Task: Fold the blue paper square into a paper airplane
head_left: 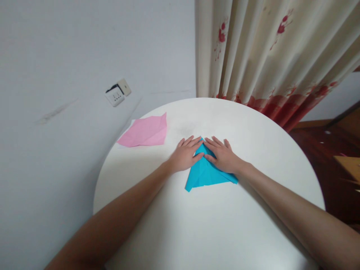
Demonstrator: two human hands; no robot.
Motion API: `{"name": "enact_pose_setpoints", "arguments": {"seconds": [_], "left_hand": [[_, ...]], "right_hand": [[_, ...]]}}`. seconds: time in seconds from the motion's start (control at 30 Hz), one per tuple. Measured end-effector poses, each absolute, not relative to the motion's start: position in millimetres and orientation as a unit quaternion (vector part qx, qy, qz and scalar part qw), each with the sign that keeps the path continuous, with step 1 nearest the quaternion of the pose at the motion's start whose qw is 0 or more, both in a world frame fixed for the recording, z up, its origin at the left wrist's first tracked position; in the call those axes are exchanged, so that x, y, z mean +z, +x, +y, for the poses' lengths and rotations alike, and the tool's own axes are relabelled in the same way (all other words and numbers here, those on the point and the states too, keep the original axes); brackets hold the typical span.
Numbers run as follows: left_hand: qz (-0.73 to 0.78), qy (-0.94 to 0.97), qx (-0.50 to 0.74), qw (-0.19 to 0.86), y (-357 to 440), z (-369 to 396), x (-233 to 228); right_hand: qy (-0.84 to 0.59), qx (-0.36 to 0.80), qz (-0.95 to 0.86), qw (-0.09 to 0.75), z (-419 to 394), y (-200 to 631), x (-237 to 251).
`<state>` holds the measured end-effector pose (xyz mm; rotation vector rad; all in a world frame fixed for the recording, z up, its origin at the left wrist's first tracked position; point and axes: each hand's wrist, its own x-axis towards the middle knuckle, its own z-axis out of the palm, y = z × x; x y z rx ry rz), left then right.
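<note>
On white table, left hand, right hand, fingers flat, pressing blue paper

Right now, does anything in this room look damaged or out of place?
Yes: the wall socket left of the table hangs crooked, its cover plate loose with a dark gap behind. The blue paper under both hands looks fine.

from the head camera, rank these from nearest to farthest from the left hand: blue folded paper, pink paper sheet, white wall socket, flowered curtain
1. Blue folded paper triangle: under the left hand, touching it.
2. Pink paper sheet: on the round white table, to the hand's left and farther back.
3. White wall socket and cream curtain with red flowers: both beyond the table, socket back left, curtain back right; too close to call.
</note>
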<state>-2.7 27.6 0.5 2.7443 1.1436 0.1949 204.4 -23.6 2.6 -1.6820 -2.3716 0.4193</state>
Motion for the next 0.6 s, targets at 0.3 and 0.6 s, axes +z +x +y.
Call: {"name": "enact_pose_setpoints", "arguments": {"seconds": [0.3,0.6], "left_hand": [[0.382,0.917,0.067,0.087,-2.9,27.4,1.8],[0.381,0.918,0.069,0.086,-3.2,28.0,0.2]], "right_hand": [[-0.568,0.148,-0.803,0.104,-24.2,204.0,5.3],[-0.568,0.149,-0.802,0.109,-24.4,204.1,4.4]]}}
